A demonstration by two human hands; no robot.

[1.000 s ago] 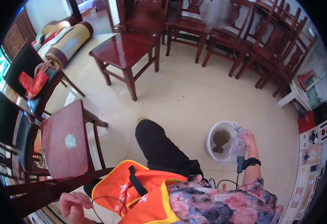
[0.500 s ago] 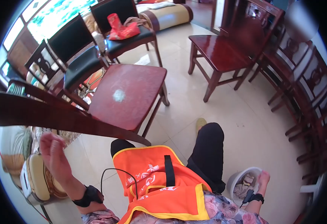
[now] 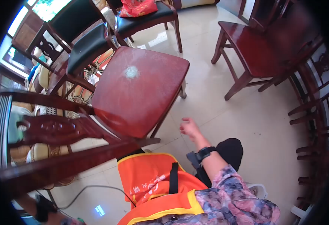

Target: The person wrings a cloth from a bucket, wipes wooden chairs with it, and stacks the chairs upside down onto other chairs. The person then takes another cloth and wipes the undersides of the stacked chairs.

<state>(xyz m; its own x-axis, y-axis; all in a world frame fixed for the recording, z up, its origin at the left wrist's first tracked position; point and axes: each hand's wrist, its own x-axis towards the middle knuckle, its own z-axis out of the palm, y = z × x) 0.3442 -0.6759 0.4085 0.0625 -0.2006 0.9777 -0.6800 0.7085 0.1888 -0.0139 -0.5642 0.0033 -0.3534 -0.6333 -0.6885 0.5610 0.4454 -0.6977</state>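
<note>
A dark red wooden chair [image 3: 142, 93] stands tilted in my view, its carved backrest [image 3: 59, 129] toward me on the left. A pale whitish patch [image 3: 131, 72] marks its seat. My right hand [image 3: 189, 128] is in the air just right of the seat, fingers loosely bent, with nothing seen in it. At the lower left, my left wrist [image 3: 29, 204] shows below the chair's back post; the post and the dark image edge hide the fingers, so their grip cannot be made out. I wear an orange apron [image 3: 149, 176] with yellow trim.
Another red wooden chair [image 3: 262, 56] stands at right, with more chairs [image 3: 318, 123] lined along that side. Black-seated chairs [image 3: 87, 48] stand behind at left, one bearing a red bag [image 3: 138, 7]. A white bucket [image 3: 259, 190] is partly hidden by my right sleeve.
My right hand has moved from the bucket up and forward to beside the chair seat. My left hand has dropped behind the backrest. The view has shifted, and the chair's carved back now shows.
</note>
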